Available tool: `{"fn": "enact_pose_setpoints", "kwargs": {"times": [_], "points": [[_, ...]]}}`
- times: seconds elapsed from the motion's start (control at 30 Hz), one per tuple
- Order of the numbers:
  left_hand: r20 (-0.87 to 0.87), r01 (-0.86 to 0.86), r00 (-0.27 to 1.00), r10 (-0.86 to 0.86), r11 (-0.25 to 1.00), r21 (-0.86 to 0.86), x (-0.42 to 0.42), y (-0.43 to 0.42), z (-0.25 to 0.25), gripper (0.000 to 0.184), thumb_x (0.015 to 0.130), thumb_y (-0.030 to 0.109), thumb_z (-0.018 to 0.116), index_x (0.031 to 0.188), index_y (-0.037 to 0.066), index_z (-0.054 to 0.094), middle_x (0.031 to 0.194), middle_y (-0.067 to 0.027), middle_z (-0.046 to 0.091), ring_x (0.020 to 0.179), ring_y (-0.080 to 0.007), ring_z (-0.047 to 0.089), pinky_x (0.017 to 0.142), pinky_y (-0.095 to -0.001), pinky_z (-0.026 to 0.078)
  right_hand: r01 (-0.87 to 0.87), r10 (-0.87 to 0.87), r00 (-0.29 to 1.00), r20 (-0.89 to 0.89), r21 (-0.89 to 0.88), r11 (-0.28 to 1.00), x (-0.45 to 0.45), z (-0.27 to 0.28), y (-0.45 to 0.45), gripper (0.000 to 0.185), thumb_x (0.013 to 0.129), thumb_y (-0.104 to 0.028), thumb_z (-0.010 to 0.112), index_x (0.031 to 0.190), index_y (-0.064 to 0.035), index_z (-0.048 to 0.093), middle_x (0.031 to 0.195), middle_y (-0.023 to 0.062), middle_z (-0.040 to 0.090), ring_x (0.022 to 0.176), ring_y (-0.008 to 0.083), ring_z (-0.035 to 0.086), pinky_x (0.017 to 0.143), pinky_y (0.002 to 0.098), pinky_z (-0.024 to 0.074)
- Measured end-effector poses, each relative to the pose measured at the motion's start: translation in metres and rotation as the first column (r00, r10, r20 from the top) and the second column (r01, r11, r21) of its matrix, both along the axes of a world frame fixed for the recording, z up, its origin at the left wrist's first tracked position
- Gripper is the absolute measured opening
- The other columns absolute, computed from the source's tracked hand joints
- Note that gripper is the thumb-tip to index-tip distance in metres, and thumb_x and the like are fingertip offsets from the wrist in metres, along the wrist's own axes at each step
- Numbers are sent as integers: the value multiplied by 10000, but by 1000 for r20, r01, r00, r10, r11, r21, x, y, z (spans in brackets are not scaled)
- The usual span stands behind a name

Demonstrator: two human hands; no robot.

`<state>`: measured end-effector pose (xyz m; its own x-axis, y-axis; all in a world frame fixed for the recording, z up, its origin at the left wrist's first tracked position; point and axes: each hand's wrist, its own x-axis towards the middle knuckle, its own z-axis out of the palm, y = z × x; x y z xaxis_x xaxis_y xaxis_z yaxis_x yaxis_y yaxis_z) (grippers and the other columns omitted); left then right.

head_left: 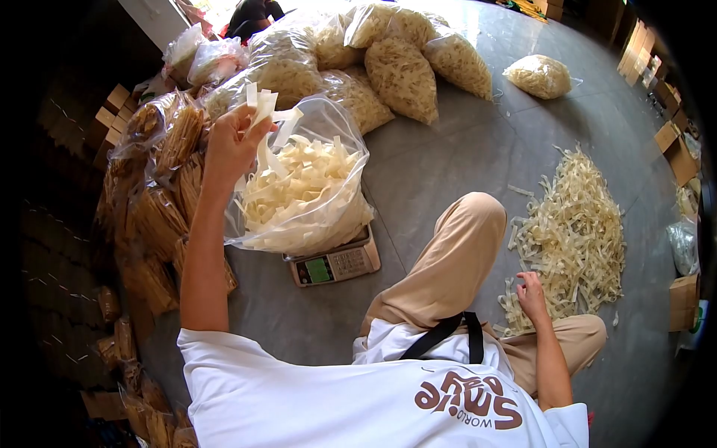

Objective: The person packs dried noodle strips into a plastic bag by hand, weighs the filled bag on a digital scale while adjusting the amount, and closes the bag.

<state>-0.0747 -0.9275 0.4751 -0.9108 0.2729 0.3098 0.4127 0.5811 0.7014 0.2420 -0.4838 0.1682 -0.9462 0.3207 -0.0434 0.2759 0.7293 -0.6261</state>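
Note:
My left hand (237, 142) is raised at the left rim of an open clear plastic bag (351, 179), its fingers closed on several pale flat strips (263, 104). More cream strips (299, 183) fill the bag, which sits on a digital scale (336, 263) with a lit green display. My right hand (532, 297) is low at the near left edge of a loose strip pile (571, 231) on the floor, beside my bent leg. Its fingers are curled, and whether they hold anything is too small to tell.
Several full bags of strips (403, 75) lie beyond the scale, and one bag (541, 76) lies apart at the upper right. Bagged brown bundles (160, 216) are stacked at the left. Cardboard boxes (683, 302) line the right side. Part of a person (254, 16) shows at the top.

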Motion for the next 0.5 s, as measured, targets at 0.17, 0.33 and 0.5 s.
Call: {"fn": "enact_pose_setpoints", "kwargs": {"times": [0.17,0.33,0.5], "points": [[-42,9,999,-9,1000,1,2,2,5,205,829,136,585,988,9,602,741,-42,659,367,-32,425,342,-194,320,-30,32,999,-34,35,999,0,0,0,278,727,48,527,999,-9,525,948,143,494,733,261,542,668,319,460],[-63,2,998,2,998,58,19,14,16,197,839,210,588,893,22,609,765,-24,656,380,-10,397,352,-168,316,-36,37,999,-33,34,999,0,-2,0,281,731,40,535,1007,-15,528,964,138,494,713,255,546,671,327,460],[-89,-14,996,13,1000,-2,25,18,22,205,818,130,598,996,29,605,755,-41,659,390,-35,450,363,-196,345,-28,28,999,-21,-3,1000,-1,-1,-3,295,719,68,521,1005,-6,526,957,147,496,767,273,539,673,305,467]]}}
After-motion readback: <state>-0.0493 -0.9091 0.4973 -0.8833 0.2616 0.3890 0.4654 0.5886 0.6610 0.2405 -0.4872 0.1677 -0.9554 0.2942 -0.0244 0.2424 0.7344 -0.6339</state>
